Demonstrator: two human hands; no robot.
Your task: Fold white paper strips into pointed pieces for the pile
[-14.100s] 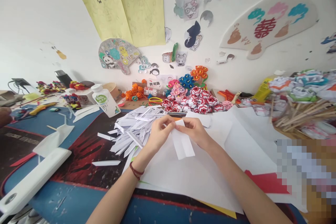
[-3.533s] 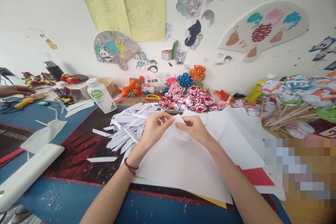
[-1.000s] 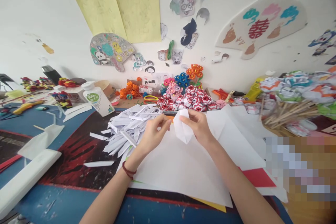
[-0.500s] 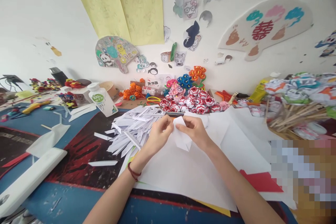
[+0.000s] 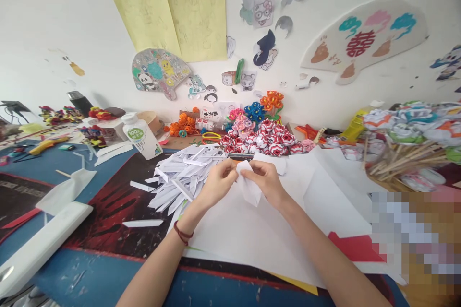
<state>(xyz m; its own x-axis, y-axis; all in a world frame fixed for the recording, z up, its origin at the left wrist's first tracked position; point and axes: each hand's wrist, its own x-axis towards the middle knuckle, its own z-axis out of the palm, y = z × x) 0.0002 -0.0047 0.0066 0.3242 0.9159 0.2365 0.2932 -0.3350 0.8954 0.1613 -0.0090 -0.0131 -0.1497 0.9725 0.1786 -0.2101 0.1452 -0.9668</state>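
Note:
A small folded piece of white paper is held up between my two hands, over large white sheets. My left hand pinches its left edge with thumb and fingertips. On the other side, my right hand grips it, with the thumb lying across the front. The right hand's fingers behind the paper are partly hidden. Just left of my left hand lies a heap of folded white paper strips, and a single strip rests apart on the dark mat.
A white bottle stands behind the heap. Red-and-white paper flowers fill a box along the wall. Flowers on wooden sticks are at right. At left lie a white bar-shaped object and a yellow cutter.
The folded paper has turned slightly in my fingers, its lower end narrowing in view. Both hands stay in nearly the same place and keep their hold.

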